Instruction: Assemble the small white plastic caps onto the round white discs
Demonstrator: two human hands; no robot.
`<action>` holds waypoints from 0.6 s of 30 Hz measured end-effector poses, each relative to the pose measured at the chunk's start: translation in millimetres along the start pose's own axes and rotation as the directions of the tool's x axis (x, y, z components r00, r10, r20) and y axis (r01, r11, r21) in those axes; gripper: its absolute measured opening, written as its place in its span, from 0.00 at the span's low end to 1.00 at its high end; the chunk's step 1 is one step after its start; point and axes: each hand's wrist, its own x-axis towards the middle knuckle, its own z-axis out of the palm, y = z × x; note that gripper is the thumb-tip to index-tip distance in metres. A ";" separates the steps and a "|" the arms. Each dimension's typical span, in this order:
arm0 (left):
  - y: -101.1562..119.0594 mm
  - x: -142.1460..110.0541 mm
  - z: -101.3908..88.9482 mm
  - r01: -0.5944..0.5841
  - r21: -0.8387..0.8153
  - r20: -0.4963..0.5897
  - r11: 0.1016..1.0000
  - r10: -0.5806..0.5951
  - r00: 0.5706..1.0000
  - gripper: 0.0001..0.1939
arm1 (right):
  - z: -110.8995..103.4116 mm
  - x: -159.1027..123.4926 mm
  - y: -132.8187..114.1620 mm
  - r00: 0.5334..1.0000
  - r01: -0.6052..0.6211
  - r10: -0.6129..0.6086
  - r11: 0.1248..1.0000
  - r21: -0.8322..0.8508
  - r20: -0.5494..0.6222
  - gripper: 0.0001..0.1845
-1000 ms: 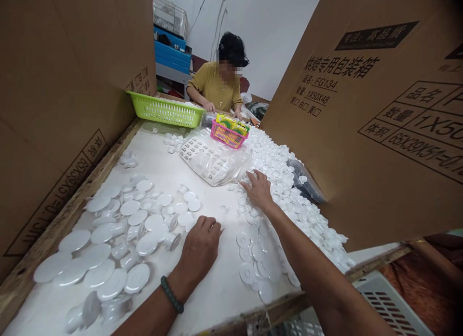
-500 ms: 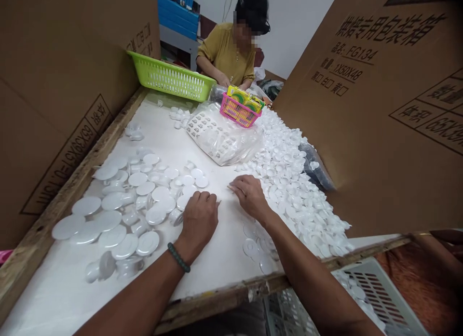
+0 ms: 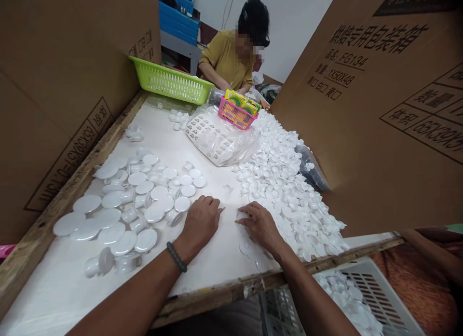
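Observation:
Near the middle of the white table (image 3: 213,278), my left hand (image 3: 202,219) rests with curled fingers and its thumb pointing right. What its fingers hold, if anything, is hidden. My right hand (image 3: 261,226) reaches over thin clear discs (image 3: 249,249), thumb and fingertips apart at the edge of one. Left of my left hand lie many white plastic pieces (image 3: 125,243) with a flat round disc and a short hollow stem. A heap of small white plastic pieces (image 3: 289,196) spreads along the right side. One small piece (image 3: 227,188) lies alone between heap and left group.
Cardboard walls (image 3: 72,85) flank the table, which has a wooden rim (image 3: 217,297). Further back are a plastic bag (image 3: 213,143), a pink basket (image 3: 237,119) of yellow packs and a green basket (image 3: 170,83). Across sits a person (image 3: 227,56). A grey crate (image 3: 376,288) stands below right.
My right hand has moved down and nearer, from the table's middle onto the clear discs, and its fingers have spread. A small white piece now lies near where it was. My left hand moved slightly.

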 end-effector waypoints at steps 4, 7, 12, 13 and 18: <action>-1.3 -1.4 0.5 0.002 0.013 -0.010 1.000 -0.002 1.000 0.08 | 3.8 12.9 -15.1 0.998 -0.033 0.043 0.986 0.165 -0.053 0.05; -2.0 -1.2 1.0 0.012 0.029 -0.024 0.999 -0.011 1.000 0.10 | 8.9 26.3 -25.7 0.999 0.027 -0.017 0.974 0.227 -0.049 0.06; -2.1 0.1 0.7 0.029 -0.046 -0.049 0.999 -0.031 0.998 0.13 | 10.8 48.3 -26.1 0.973 0.191 -0.191 0.981 -0.013 -0.127 0.15; -1.8 0.3 0.4 0.030 -0.063 -0.054 0.998 -0.033 0.998 0.11 | 11.3 52.0 -23.1 0.964 0.228 -0.236 0.971 -0.075 -0.123 0.17; -3.5 -1.3 0.1 -0.001 -0.080 -0.038 0.997 -0.002 0.999 0.17 | 23.6 63.9 -4.4 0.951 0.287 -0.301 0.946 -0.153 -0.077 0.13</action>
